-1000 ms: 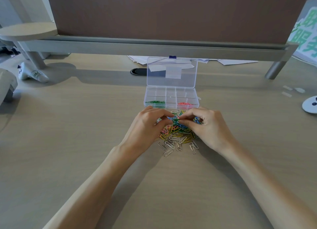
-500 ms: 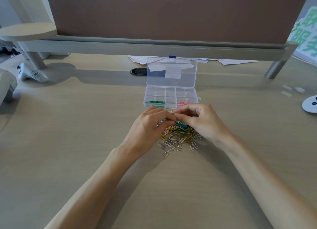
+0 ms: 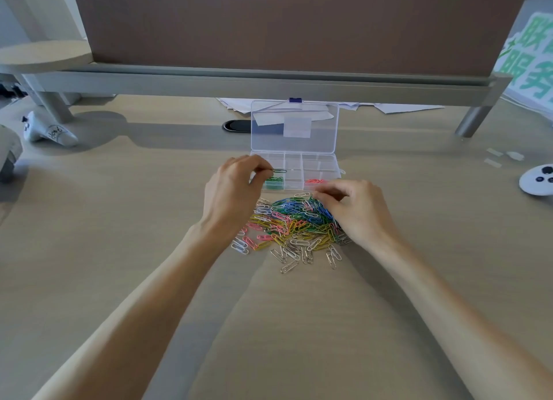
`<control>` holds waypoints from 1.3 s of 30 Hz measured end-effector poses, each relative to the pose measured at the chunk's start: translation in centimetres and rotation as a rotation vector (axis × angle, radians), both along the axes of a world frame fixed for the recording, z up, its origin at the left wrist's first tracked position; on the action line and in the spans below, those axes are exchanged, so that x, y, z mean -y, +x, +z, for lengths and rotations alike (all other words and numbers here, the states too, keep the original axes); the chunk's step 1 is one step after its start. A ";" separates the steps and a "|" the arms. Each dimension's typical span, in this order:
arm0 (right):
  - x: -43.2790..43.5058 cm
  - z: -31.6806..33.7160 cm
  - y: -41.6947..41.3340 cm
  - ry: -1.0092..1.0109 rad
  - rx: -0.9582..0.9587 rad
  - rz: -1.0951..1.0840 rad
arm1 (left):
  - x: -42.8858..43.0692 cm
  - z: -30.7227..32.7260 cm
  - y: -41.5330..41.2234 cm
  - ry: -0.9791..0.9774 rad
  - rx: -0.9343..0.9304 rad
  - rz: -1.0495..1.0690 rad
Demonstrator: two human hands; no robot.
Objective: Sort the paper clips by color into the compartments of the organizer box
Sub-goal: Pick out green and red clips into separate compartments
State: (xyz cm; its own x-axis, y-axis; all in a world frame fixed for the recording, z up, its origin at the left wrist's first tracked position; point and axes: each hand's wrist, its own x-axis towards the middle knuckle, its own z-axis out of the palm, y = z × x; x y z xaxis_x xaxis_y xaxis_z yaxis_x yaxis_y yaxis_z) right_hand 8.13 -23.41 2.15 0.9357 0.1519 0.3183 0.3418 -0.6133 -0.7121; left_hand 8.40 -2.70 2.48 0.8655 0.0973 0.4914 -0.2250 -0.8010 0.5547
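A clear plastic organizer box [image 3: 327,161] stands open in the middle of the desk, lid upright. Its near left compartment holds green paper clips [image 3: 273,183]; its near right one holds red clips [image 3: 314,181]. A mixed pile of coloured and silver paper clips [image 3: 291,229] lies just in front of the box. My left hand [image 3: 232,190] pinches a green paper clip [image 3: 279,171] above the near left compartment. My right hand [image 3: 356,211] rests on the right side of the pile, fingers curled at its far edge; whether it grips a clip is hidden.
A brown partition on a grey rail [image 3: 269,82] closes off the back, with loose papers [image 3: 398,107] under it. A cable grommet [image 3: 236,126] sits left of the lid. A white round object [image 3: 535,182] lies at the right edge, a grey device [image 3: 49,131] at the left.
My left hand has lifted off the pile and moved forward to the box with a green clip. My right hand has shifted slightly right on the pile.
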 end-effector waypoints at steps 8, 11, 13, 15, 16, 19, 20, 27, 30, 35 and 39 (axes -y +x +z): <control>0.0 0.2 -0.6 -0.341 0.104 0.172 | -1.0 -0.4 3.1 0.143 -0.172 0.075; -0.5 0.3 -0.4 -0.417 0.102 0.186 | -1.1 -0.7 3.1 0.154 -0.182 0.060; -0.7 0.3 -0.3 -0.445 0.107 0.193 | -1.2 -0.8 2.8 0.150 -0.176 0.053; -0.7 0.2 -0.3 -0.443 0.123 0.193 | -1.3 -0.8 2.3 0.146 -0.161 0.042; -0.7 0.1 -0.2 -0.435 0.136 0.190 | -1.3 -0.8 2.0 0.143 -0.149 0.033; -0.4 -0.3 -0.2 -0.428 0.149 0.195 | -0.8 -0.5 0.9 0.123 -0.105 -0.019; -0.4 -0.4 -0.3 -0.431 0.137 0.203 | -0.5 -0.5 0.5 0.115 -0.094 -0.045; -0.4 -0.5 -0.3 -0.469 0.185 0.238 | -1.6 0.4 -1.0 0.193 -0.177 -0.283; -0.4 -0.8 -0.5 -0.473 0.211 0.225 | -2.5 0.4 -1.6 0.209 -0.184 -0.336; -0.2 -0.7 -0.9 -0.322 0.216 0.185 | -2.9 -0.2 -2.8 0.222 -0.238 -0.430; 0.3 -1.0 -2.1 -0.210 0.231 0.152 | -2.4 -0.7 -3.2 0.203 -0.249 -0.455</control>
State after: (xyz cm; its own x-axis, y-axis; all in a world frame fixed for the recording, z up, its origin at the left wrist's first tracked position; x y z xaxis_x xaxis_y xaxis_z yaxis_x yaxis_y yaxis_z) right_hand 6.06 -23.72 1.10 0.8044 0.3684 0.4661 0.5777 -0.6680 -0.4691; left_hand 5.22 -0.28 1.73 0.8905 -0.3884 0.2369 -0.4548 -0.7501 0.4801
